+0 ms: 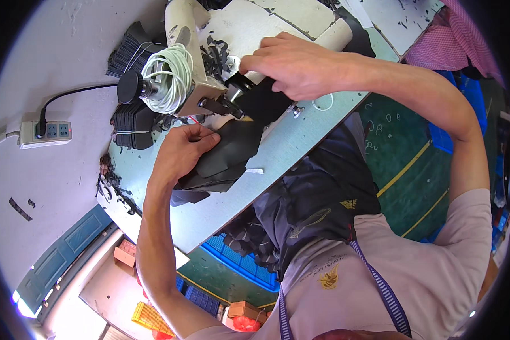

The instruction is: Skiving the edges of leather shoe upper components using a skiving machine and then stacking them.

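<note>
My left hand (188, 148) is closed on the near edge of a black flat sheet piece (238, 144), the thumb pressing from above. The piece lies under the head of a white bench machine (204, 93), beside its small foot (232, 107). My right hand (303, 67) is across the machine, with bent fingers and thumb around the black material on that side. Its fingertips are close to a round metal part (232, 63). More black pieces (201, 184) lie beneath the one in my left hand, and how many cannot be made out.
Tied bundles of black pieces (133, 122) stand behind the machine by the wall. Black scraps (212, 56) litter the machine bed. A pale cable coil (170, 79) hangs on the machine, and a power strip (45, 135) is on the wall. A blue crate (241, 263) is below the table.
</note>
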The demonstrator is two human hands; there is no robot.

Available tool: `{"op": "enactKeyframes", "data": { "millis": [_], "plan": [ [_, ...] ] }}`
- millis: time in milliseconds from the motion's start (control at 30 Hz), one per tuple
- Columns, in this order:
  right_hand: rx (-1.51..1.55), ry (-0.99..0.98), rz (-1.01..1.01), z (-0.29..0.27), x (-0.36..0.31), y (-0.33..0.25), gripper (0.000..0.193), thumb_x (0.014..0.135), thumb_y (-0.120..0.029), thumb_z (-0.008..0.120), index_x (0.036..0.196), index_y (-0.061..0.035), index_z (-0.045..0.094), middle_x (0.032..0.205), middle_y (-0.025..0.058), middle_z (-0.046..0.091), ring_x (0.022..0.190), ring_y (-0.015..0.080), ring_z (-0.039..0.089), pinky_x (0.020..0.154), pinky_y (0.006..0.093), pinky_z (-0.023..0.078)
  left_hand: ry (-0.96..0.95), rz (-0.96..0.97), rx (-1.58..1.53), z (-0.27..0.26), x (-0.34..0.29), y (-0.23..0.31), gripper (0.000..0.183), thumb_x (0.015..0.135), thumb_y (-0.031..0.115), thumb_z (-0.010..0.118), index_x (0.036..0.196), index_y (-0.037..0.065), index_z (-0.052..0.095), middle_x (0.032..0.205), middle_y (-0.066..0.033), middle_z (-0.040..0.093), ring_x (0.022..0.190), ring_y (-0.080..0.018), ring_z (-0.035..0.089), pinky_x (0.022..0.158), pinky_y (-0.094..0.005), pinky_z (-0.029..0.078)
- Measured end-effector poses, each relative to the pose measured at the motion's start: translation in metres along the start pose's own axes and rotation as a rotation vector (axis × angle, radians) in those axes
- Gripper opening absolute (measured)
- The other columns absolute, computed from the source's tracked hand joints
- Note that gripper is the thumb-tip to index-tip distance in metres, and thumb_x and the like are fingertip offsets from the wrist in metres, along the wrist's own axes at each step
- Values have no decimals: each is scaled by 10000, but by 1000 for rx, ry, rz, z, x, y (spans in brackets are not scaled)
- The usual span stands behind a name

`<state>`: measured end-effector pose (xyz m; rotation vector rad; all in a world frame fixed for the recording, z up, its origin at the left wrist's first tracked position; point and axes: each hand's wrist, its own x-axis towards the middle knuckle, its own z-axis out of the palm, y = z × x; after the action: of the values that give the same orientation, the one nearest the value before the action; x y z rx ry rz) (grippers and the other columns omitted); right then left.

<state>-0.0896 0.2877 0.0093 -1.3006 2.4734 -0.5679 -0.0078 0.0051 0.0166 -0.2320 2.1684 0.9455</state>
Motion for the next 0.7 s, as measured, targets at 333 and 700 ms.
{"op": "enactKeyframes", "data": {
  "millis": [333, 700],
  "plan": [
    [168, -108, -88, -6, 10, -5, 293, 777, 25, 660, 1065, -28, 646, 1163, 145, 574, 1134, 334, 544, 927, 437, 461, -65, 81, -356, 8, -1, 9, 238, 884, 205, 725, 991, -7, 732, 806, -21, 684, 717, -111, 597, 704, -267, 476],
    [229, -263, 25, -36, -7, 17, 352, 688, 23, 537, 1012, -18, 666, 886, 203, 682, 908, 393, 646, 772, 474, 496, -28, -38, -173, 8, 7, 9, 183, 906, 160, 730, 997, 1, 723, 838, -8, 687, 747, -76, 596, 699, -233, 469]
  ]
}}
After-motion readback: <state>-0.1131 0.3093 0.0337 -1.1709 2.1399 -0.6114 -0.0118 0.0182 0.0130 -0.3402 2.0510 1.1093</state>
